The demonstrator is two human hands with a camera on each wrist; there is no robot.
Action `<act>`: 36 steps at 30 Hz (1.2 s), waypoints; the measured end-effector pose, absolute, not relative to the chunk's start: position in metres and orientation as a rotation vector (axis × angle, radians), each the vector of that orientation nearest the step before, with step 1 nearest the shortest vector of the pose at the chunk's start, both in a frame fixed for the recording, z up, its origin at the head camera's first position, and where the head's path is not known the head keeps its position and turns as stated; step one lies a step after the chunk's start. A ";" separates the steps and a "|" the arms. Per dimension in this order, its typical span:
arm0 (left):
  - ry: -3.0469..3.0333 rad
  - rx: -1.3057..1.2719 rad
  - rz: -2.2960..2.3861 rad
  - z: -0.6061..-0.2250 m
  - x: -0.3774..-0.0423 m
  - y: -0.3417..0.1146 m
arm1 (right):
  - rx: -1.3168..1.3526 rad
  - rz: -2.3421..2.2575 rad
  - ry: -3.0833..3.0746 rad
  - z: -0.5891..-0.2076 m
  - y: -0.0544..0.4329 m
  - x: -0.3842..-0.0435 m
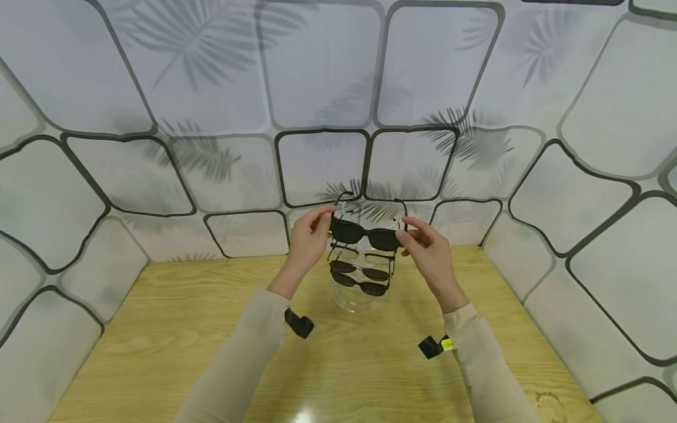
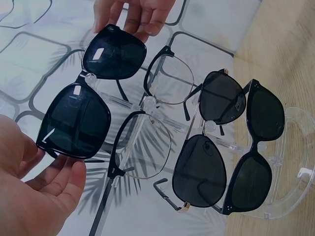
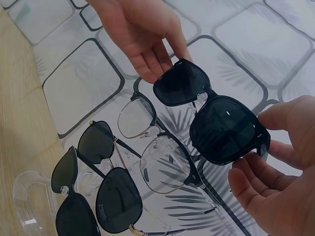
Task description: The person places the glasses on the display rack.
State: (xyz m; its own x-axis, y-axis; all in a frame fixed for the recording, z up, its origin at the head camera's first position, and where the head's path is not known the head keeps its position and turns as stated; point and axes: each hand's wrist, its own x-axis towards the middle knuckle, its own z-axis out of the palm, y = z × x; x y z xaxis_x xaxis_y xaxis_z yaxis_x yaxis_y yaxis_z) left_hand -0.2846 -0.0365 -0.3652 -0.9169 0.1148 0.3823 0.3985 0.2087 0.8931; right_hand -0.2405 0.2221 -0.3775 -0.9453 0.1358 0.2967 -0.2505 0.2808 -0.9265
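At the top tier of a clear display stand (image 1: 353, 305), both hands pinch black-framed sunglasses (image 1: 349, 232) by opposite ends. My left hand (image 1: 308, 238) grips the left end between thumb and fingers, while the right hand (image 1: 429, 252) holds the other end near the hinge. In the right wrist view, the sunglasses (image 3: 224, 130) sit right at the stand's clear nose peg. Below them hang half-rimmed eyeglasses (image 2: 118, 155) with clear lenses, then thin metal-framed sunglasses (image 2: 199, 172) and another black-framed pair of sunglasses (image 2: 251, 182).
The stand is on a wood-grain table (image 1: 211, 329), close to the back wall (image 1: 322, 164) of patterned cloth. Similar side panels (image 1: 597, 235) rise left and right. A small black camera (image 1: 300, 324) sits at the left wrist, another camera (image 1: 431, 348) at the right.
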 end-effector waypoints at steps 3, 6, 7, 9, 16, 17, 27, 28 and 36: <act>-2.247 -0.496 -1.773 -0.365 -0.285 -0.037 | 0.110 1.700 -2.242 -0.377 0.222 -0.240; -2.250 -0.493 -1.774 -0.365 -0.285 -0.037 | 0.116 1.692 -2.247 -0.377 0.222 -0.239; -2.249 -0.494 -1.773 -0.365 -0.285 -0.038 | 0.119 1.690 -2.250 -0.377 0.222 -0.239; -2.250 -0.490 -1.772 -0.365 -0.285 -0.038 | 0.123 1.682 -2.258 -0.377 0.222 -0.239; -2.245 -0.490 -1.768 -0.366 -0.285 -0.040 | 0.137 1.678 -2.271 -0.378 0.221 -0.238; -2.246 -0.489 -1.762 -0.366 -0.285 -0.040 | 0.140 1.681 -2.269 -0.377 0.221 -0.239; -2.279 -0.465 -1.721 -0.367 -0.284 -0.044 | 0.157 1.666 -2.275 -0.378 0.220 -0.239; -2.286 -0.468 -1.695 -0.368 -0.284 -0.046 | 0.156 1.656 -2.278 -0.378 0.220 -0.239; -2.362 -0.622 -1.230 -0.372 -0.276 -0.061 | 0.189 1.332 -2.273 -0.376 0.220 -0.237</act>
State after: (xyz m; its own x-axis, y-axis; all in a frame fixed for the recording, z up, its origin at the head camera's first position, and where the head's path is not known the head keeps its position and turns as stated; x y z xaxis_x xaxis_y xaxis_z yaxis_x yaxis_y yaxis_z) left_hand -0.2757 -0.0607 -0.3717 -0.8190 0.1990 0.5382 0.5551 0.5123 0.6553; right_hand -0.2372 0.2203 -0.3765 -0.8680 0.1259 0.4803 -0.3576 0.5128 -0.7805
